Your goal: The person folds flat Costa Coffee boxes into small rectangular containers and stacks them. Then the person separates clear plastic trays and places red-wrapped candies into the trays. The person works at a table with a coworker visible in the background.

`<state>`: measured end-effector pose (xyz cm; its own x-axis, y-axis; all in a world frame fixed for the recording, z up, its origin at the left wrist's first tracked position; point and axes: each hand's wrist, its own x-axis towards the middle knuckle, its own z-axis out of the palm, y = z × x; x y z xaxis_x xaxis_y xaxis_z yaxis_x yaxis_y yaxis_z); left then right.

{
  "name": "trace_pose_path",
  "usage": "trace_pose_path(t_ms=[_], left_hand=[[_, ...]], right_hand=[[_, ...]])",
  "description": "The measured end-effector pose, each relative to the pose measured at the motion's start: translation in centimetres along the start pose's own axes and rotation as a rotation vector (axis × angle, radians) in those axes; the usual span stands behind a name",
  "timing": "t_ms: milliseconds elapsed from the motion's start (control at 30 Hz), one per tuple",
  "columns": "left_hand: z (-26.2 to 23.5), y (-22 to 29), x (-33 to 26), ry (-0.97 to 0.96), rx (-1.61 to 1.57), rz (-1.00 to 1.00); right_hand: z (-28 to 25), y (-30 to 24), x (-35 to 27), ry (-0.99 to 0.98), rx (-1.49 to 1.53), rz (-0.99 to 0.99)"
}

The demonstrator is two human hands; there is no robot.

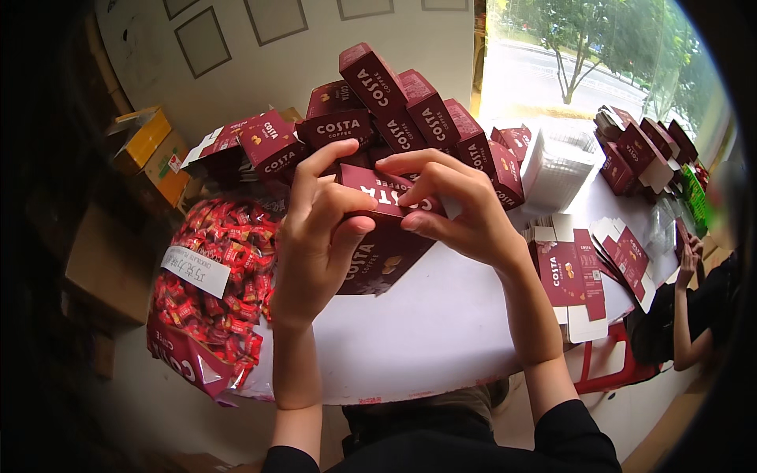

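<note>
A maroon cardboard box (378, 260) stands on the white table in front of me, with both hands at its top. My left hand (315, 229) holds its left side, with curled fingertips on the front edge of the lid. My right hand (457, 201) grips the lid from the right, its thumb and bent fingers pressed at the same edge. The fingertips of the two hands almost meet at the middle of that edge. The back of the box is partly hidden by my fingers and the boxes behind.
Several similar maroon boxes (410, 118) are piled behind. At left lies a bag of red-wrapped sweets (213, 268). Right are stacked clear plastic trays (556, 169) and flat unfolded cartons (564, 272). A co-worker's hand (688, 260) is at far right, near a red stool (619, 363).
</note>
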<state>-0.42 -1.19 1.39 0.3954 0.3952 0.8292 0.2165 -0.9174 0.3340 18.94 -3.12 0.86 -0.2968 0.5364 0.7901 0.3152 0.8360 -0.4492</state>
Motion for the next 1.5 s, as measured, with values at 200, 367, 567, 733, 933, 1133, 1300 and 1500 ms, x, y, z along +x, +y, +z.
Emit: trace_pose_path(t_ms=[200, 367, 567, 733, 933, 1133, 1300, 1500], left_hand=[[-2.8, -0.7, -0.3, -0.080, 0.298, -0.042], [-6.5, -0.9, -0.6, 0.627, 0.229, 0.039], [-9.8, -0.4, -2.3, 0.856, 0.206, 0.010], [-9.1, -0.5, -1.7, 0.793, 0.130, -0.037], [-9.1, -0.6, -1.5, 0.720, 0.121, -0.080], [-9.2, -1.6, -1.7, 0.667, 0.091, -0.084], [-7.3, -1.3, -1.3, 0.558, 0.070, -0.095], [-3.5, -0.3, -0.2, 0.265, 0.034, -0.091]], right_hand=[[1.9, 0.3, 0.1, -0.322, 0.010, 0.348], [9.1, 2.8, 2.2, 0.195, 0.810, 0.709], [19.6, 4.6, 11.6, 0.629, 1.644, 0.871], [20.0, 6.2, 16.7, 0.874, 1.668, 0.863], [20.1, 6.7, 13.7, 0.541, 1.458, 1.095], [13.4, 2.8, 2.7, -0.135, 1.155, 0.871], [0.6, -4.1, -9.0, -0.255, -0.486, 0.417], [-11.7, -6.5, -22.5, 0.038, -1.596, 1.164]])
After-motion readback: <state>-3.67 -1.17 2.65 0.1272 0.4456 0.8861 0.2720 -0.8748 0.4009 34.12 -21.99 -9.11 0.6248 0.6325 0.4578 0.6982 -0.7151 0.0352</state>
